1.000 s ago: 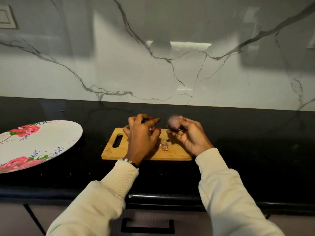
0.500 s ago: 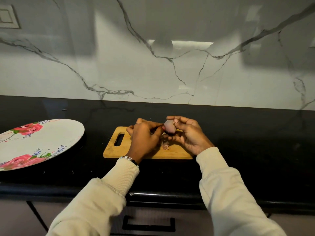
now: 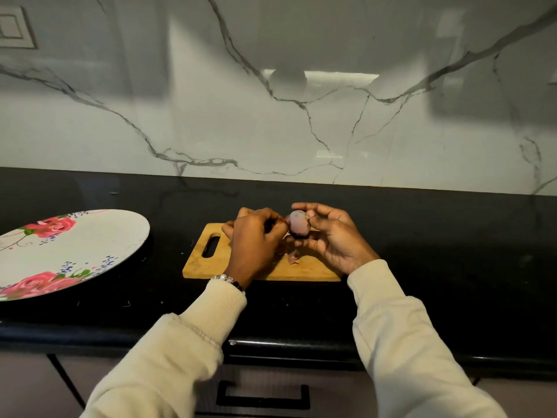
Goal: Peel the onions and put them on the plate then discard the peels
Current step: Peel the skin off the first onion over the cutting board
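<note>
A small pinkish-purple onion [image 3: 298, 224] is held above the wooden cutting board [image 3: 208, 265], gripped by the fingers and thumb of my right hand [image 3: 331, 236]. My left hand [image 3: 256, 239] sits right beside the onion on its left, fingers curled and pinching at the skin on the onion's edge. A few loose peel pieces [image 3: 291, 257] lie on the board under my hands. A large white plate with pink roses [image 3: 90, 245] rests on the counter at the left, with nothing on it.
The black countertop [image 3: 437, 251] stretches to both sides of the board, backed by a white marble wall [image 3: 301, 131]. A drawer with a black handle [image 3: 262, 396] is below the counter's front edge. A switch plate [image 3: 13, 28] is on the wall at top left.
My hands have come together: the left hand closed in on the onion and now pinches its skin, while the right hand lowered the onion slightly and turned it.
</note>
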